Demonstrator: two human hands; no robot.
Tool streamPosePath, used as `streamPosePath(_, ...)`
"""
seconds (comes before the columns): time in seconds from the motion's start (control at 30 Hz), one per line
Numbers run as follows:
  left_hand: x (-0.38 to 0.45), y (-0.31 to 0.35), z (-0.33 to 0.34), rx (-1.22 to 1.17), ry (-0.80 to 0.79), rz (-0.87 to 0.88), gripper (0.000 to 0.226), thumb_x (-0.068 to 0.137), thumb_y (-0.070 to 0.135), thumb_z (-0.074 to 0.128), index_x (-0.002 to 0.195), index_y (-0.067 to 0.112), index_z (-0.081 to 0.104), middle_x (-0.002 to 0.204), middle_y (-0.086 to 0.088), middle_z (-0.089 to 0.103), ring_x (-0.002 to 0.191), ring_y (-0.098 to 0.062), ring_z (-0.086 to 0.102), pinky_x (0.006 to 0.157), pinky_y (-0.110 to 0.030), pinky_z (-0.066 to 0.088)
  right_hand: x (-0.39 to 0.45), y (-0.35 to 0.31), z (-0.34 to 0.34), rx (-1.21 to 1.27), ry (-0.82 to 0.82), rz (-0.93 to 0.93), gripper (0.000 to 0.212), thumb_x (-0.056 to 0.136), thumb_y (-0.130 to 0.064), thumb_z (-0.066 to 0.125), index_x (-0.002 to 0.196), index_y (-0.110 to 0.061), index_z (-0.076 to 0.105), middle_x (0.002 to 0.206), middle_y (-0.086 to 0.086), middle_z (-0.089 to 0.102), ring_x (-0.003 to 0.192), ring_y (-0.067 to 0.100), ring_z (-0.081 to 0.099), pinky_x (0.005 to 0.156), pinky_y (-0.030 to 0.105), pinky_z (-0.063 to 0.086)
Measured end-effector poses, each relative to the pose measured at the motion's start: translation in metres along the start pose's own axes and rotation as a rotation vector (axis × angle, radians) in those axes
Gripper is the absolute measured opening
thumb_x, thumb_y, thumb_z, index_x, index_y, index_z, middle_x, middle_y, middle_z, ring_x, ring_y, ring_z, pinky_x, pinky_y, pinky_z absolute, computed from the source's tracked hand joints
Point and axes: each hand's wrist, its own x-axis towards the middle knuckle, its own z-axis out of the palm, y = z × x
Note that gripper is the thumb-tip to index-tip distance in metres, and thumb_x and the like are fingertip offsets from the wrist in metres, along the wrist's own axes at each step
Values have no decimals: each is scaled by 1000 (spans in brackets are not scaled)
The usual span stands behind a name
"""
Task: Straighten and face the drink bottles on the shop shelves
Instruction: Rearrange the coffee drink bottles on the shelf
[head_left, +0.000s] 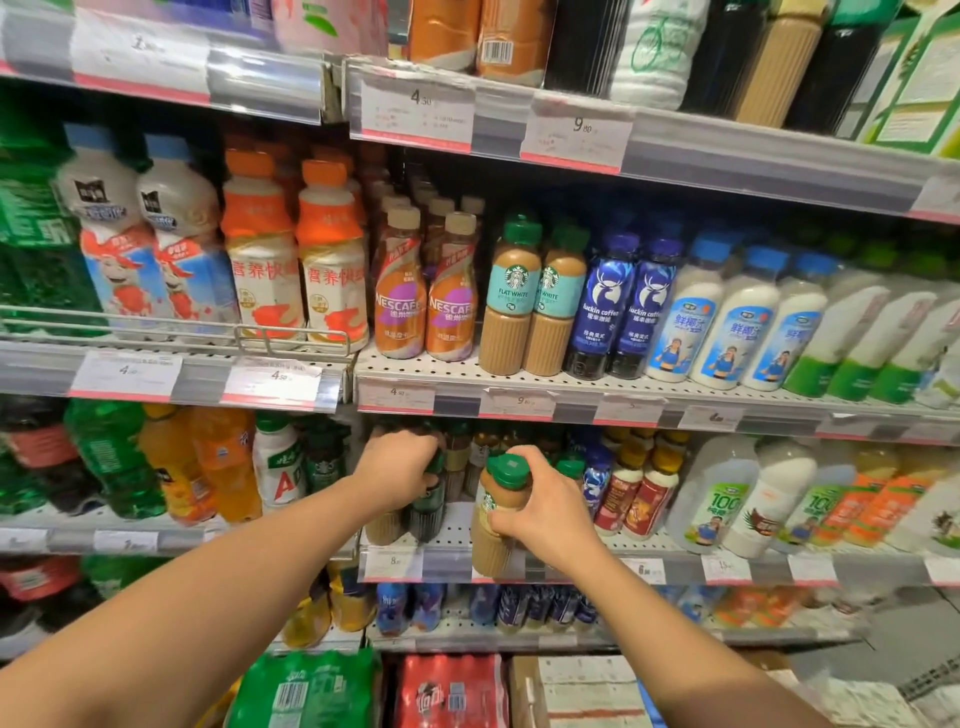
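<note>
Both hands grip bottles: right hand (540, 506) clasps a green-capped coffee bottle (496, 514) overhanging the shelf's front edge (519, 564); left hand (400, 470) clamps a dark bottle (428, 501). Slipping could drop it.

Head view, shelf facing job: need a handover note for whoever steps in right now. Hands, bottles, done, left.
Left hand: closed over the top of a dark green-capped bottle in the third shelf's left coffee row.
Right hand: gripping the neck of a tan Starbucks bottle, which is at the shelf's front edge, label turned partly left.
Done: on the shelf above, the Nescafe bottles and Flat White bottles stand upright, labels forward.
Left: set down and face both held bottles, then check the red-label bottles to their right, which look slightly tilted.
</note>
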Motion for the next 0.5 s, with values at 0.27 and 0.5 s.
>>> streamPosePath(0.27, -43, -9, -25, -70, 181, 68, 48, 90, 47, 69, 131, 31, 51, 119, 6, 65, 114, -21, 60, 95, -41, 42, 19, -17, 4, -239, -39, -102, 56, 63, -40, 83, 103, -30, 45, 100, -8, 57, 90, 23, 59, 75, 40, 53)
streamPosePath(0.5, -79, -32, -26, -120, 164, 11, 47, 87, 46, 72, 129, 35, 52, 120, 9, 65, 114, -18, 59, 97, -42, 43, 44, -43, 16, -645, -93, -339, 70, 71, -49, 81, 128, -25, 48, 112, -2, 63, 106, 27, 53, 81, 40, 45)
